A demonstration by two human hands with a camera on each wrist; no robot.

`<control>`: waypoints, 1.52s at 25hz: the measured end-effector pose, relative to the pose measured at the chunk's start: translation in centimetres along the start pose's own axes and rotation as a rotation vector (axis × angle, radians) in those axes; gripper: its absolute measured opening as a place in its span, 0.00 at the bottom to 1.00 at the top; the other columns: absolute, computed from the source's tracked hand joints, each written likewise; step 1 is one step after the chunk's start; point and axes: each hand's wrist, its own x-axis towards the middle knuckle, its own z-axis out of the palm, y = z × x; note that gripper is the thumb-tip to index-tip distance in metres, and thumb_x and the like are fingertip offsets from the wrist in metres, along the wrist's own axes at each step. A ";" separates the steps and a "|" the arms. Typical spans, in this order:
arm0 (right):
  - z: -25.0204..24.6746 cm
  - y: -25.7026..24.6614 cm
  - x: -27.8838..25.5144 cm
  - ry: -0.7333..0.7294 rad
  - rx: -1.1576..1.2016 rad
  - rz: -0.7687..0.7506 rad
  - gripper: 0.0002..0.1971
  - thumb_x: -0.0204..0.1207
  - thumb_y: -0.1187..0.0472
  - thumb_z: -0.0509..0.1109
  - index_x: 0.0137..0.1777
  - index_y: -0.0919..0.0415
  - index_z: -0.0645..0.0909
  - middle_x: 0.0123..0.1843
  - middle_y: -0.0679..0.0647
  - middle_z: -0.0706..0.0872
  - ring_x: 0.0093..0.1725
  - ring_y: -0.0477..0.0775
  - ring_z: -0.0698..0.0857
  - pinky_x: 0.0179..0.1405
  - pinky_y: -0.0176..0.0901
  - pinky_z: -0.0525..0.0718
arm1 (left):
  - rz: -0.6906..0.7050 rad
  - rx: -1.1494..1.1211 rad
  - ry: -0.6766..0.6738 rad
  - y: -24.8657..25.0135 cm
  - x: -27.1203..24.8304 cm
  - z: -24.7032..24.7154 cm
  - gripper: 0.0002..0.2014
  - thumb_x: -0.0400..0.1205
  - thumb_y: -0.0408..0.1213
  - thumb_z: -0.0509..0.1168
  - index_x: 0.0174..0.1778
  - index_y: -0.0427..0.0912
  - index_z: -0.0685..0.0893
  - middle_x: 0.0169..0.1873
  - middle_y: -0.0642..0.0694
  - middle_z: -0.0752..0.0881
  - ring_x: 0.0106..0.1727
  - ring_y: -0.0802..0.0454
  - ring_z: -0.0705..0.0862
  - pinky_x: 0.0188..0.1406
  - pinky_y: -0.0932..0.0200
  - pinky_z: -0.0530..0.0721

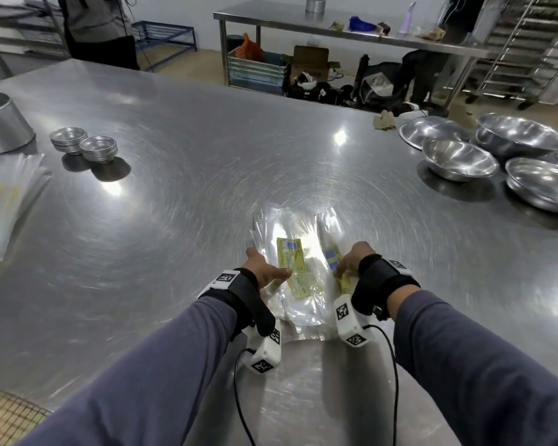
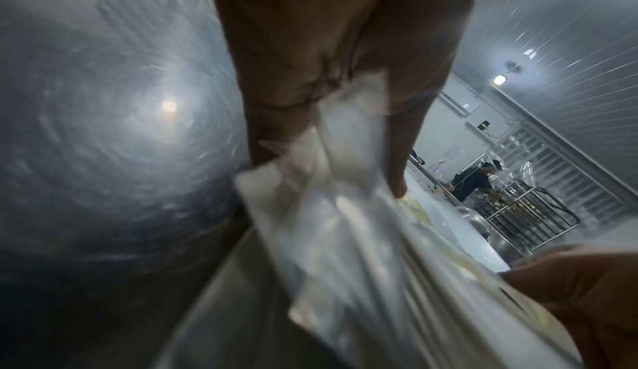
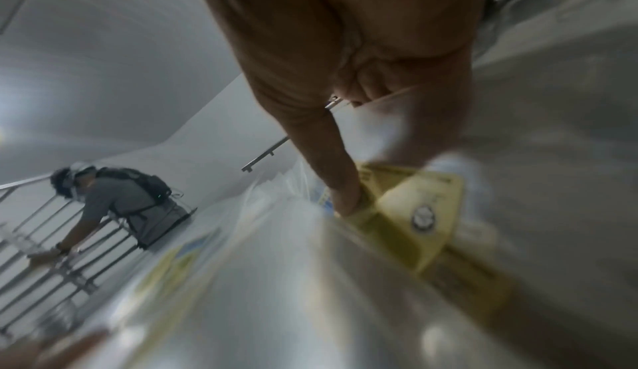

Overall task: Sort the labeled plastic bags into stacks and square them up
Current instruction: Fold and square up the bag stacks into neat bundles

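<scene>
A stack of clear plastic bags [image 1: 298,239] with yellow labels [image 1: 290,257] lies on the steel table [image 1: 190,194] just in front of me. My left hand [image 1: 266,268] grips the stack's left edge, thumb on top by a label. In the left wrist view the bags [image 2: 345,238] sit pinched between the thumb and fingers of the left hand [image 2: 345,88]. My right hand [image 1: 348,263] holds the right edge. In the right wrist view the right hand [image 3: 345,102] has its thumb pressed on a yellow label [image 3: 414,211], fingers curled beneath. A second bag stack [image 1: 4,204] lies far left.
Two piles of small metal dishes [image 1: 84,144] stand at the back left beside a large metal pot [image 1: 0,127]. Several big steel bowls [image 1: 458,159] crowd the right side. Another person [image 1: 100,27] stands beyond the table's far edge.
</scene>
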 end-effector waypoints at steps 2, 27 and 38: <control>-1.0 0.2 -0.5 -0.090 0.083 -0.012 0.21 0.69 0.68 0.77 0.61 0.74 0.79 0.53 0.63 0.82 0.46 0.58 0.82 0.44 0.43 0.81 | 0.000 0.012 -0.004 0.0 0.1 -0.1 0.48 0.74 0.38 0.75 0.79 0.34 0.47 0.74 0.30 0.67 0.72 0.34 0.71 0.70 0.42 0.73; -3.9 0.0 -3.2 0.337 -0.086 -0.201 0.27 0.78 0.59 0.68 0.72 0.68 0.62 0.62 0.67 0.79 0.60 0.67 0.80 0.46 0.47 0.74 | -0.004 0.022 -0.042 -0.2 -0.1 -0.2 0.49 0.74 0.37 0.74 0.79 0.35 0.44 0.75 0.31 0.65 0.73 0.32 0.70 0.69 0.38 0.73; -2.5 0.4 -4.8 -0.183 0.646 -0.117 0.28 0.73 0.71 0.72 0.72 0.70 0.69 0.61 0.67 0.81 0.52 0.59 0.82 0.44 0.47 0.82 | -0.156 -0.374 -0.203 0.5 0.6 -2.1 0.20 0.84 0.52 0.58 0.46 0.35 0.78 0.38 0.41 0.80 0.37 0.45 0.79 0.38 0.52 0.80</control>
